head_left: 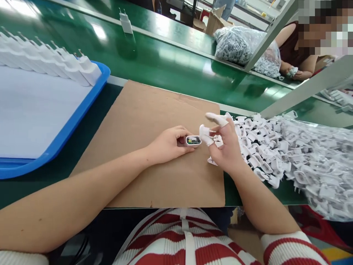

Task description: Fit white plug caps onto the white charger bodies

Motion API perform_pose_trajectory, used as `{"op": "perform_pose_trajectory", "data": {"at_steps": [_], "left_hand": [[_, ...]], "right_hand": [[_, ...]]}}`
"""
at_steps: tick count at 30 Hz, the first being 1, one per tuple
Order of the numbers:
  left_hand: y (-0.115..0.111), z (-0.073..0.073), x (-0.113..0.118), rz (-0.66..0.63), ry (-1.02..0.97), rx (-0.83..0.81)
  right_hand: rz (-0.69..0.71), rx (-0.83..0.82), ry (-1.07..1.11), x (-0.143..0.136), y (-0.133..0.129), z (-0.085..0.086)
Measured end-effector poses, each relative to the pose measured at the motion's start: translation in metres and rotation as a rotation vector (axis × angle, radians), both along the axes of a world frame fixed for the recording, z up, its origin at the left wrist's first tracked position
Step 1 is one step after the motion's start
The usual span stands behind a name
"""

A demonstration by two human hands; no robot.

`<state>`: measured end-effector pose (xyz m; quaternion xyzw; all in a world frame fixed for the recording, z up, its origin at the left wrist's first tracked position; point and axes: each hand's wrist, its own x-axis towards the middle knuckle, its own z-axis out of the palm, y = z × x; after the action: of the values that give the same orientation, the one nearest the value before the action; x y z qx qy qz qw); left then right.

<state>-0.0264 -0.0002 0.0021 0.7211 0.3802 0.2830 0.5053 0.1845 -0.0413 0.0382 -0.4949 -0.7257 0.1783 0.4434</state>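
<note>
One cardboard sheet lay on the green table, near but apart from one blue tray; an uncountable heap of caps ran along its right edge. Over it, the left hand grasped one open white case; the right hand pinched one pronged cap just beside.

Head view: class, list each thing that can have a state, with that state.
Housing: open, circuitry showing, in left hand
Cap: in right hand, not fitted
Tray: part-filled
Tray chargers: lined in a row
Lone charger: standing, pins up
Cardboard: flat
Loose caps: heaped
Far bag: filled
</note>
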Motion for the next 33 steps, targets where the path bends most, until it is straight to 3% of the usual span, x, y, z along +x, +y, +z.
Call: {"op": "perform_pose_trajectory", "data": {"at_steps": [3, 6, 10, 17, 24, 33], "left_hand": [[0.0, 0.002, 0.0, -0.001, -0.003, -0.004], [0.0, 0.004, 0.0, -0.012, 0.006, 0.027], [0.001, 0.005, 0.0, -0.031, 0.023, 0.083], [0.001, 0.005, -0.001, -0.046, 0.044, 0.102], [0.001, 0.006, -0.001, -0.044, 0.055, 0.118], [0.0, 0.005, 0.0, -0.039, 0.061, 0.134]], "right_hand": [[-0.012, 0.06, -0.099, 0.004, -0.004, 0.005], [0.087, 0.112, -0.277, 0.004, -0.006, 0.007], [0.153, 0.121, -0.43, -0.004, -0.003, -0.001], [0.102, 0.081, -0.384, -0.007, -0.001, -0.006], [0.115, 0.183, -0.386, -0.004, -0.002, -0.006], [0.113, 0.051, -0.429, -0.008, 0.001, -0.003]]}}
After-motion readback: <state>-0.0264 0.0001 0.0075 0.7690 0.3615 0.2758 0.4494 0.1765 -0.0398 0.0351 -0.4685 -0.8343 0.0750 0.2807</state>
